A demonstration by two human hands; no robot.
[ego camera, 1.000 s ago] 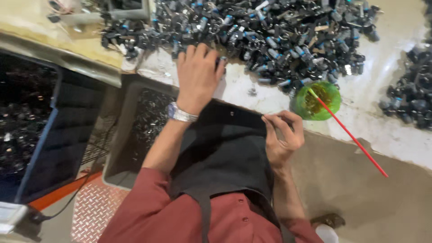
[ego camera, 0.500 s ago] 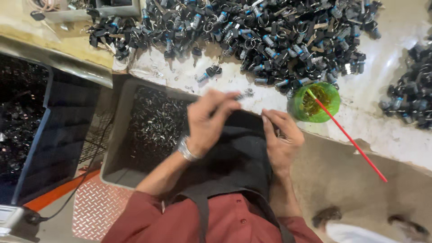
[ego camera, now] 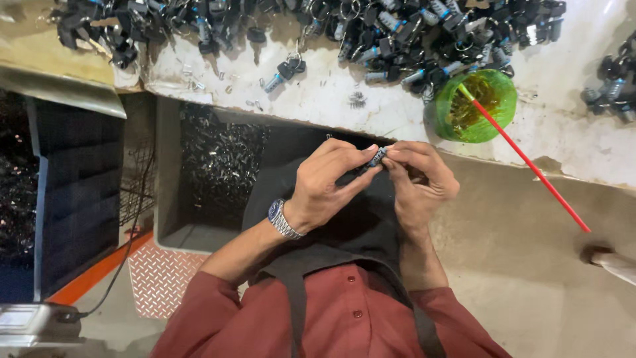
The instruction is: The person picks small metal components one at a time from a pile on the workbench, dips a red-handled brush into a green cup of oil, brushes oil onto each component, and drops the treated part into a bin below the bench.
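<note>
Lock part: small metallic-blue cylinder (ego camera: 377, 156), pinched between the fingertips of both my hands, held above my dark apron (ego camera: 344, 219) just in front of the workbench edge.
Workbench: white, stained top (ego camera: 371, 106); bears the parts and runs across the upper part of the view.
Parts pile: dark locks and keys (ego camera: 397, 33) heaped along the far side of the bench; one stray key set (ego camera: 285, 69) lies apart from the heap, nearer me.
Bin: grey tray (ego camera: 169, 199) below the bench on my left, with small shiny pieces in it.
Green cup: translucent cup (ego camera: 474, 106) on the bench near my right hand, with a red stick (ego camera: 530, 162) slanting out of it over the bench edge.
Left hand: (ego camera: 328, 179) closed narrow, thumb and fingers gripping the cylinder from the left; wristwatch (ego camera: 283, 219) on the wrist.
Right hand: (ego camera: 417, 176) closed narrow, fingertips on the same cylinder from the right.
Change, one second: my left hand was flat on the bench at the pile; now it is drawn back over the apron.
Change, half a second: the hands were apart at the bench edge; now they meet on one piece.
Judgement: a piece has been picked from the pile, and work on it is under way.
</note>
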